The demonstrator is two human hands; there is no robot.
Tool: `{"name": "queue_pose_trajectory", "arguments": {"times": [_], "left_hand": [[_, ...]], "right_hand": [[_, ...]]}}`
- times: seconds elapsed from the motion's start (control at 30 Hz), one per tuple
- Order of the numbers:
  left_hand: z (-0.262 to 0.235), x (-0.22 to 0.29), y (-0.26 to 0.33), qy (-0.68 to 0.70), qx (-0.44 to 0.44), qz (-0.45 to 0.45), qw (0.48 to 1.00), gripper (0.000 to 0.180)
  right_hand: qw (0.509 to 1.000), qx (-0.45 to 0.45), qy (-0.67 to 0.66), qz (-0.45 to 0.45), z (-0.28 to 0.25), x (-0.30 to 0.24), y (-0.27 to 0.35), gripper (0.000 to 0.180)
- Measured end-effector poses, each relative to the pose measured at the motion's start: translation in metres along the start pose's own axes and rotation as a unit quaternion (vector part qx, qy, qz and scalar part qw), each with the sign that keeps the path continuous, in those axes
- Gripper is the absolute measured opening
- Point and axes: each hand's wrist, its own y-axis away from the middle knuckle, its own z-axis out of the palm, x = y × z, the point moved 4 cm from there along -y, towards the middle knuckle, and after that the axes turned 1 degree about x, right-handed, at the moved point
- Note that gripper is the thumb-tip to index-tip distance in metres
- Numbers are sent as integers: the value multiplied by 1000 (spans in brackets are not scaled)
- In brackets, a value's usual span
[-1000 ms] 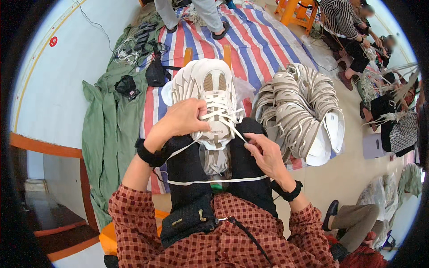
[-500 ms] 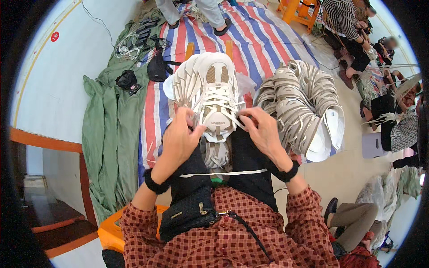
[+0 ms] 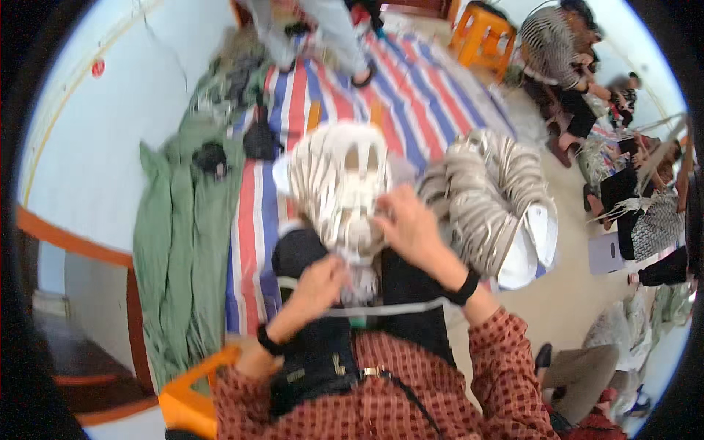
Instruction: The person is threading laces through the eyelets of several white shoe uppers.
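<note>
While the frame is motion-blurred, both hands are working on one white shoe upper (image 3: 339,192) sitting on the person's lap. Right hand (image 3: 412,229) is pressing against the upper's right side, fingers curled over its edge; whether it's gripping or only bracing, I cannot tell through the blur. Left hand (image 3: 317,284) is sitting lower, just below the upper's near end, fingers bunched loosely around something pale there, possibly a lace; can't tell what exactly. White cord (image 3: 381,309) is running across the lap just under both hands, over a dark apron (image 3: 400,293). Both wrists are wearing black bands, sleeves are red checked.

Just right of the right hand, a big curved stack of white uppers (image 3: 488,202) is lying on the floor. Beyond the hands, a striped tarp (image 3: 411,95) in red, blue and white is covering the floor, with someone's legs (image 3: 323,29) standing at its far end. Left of the left hand, green cloth (image 3: 176,235) is lying bunched along the wall. Far right, other people (image 3: 565,66) are sitting low, working near an orange stool (image 3: 484,33). Near-left of the left hand, an orange seat edge (image 3: 192,392) is showing.
</note>
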Motion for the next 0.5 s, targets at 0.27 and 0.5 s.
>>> {"name": "queue_pose_trajectory", "arguments": {"times": [0.27,0.5], "left_hand": [[-10,26,36,68,27,29,997,24],[-54,42,70,-257,246,233,905,20]], "right_hand": [[998,-45,33,-23,-2,-3,6,16],[994,-21,104,-28,4,18,8,15]]}}
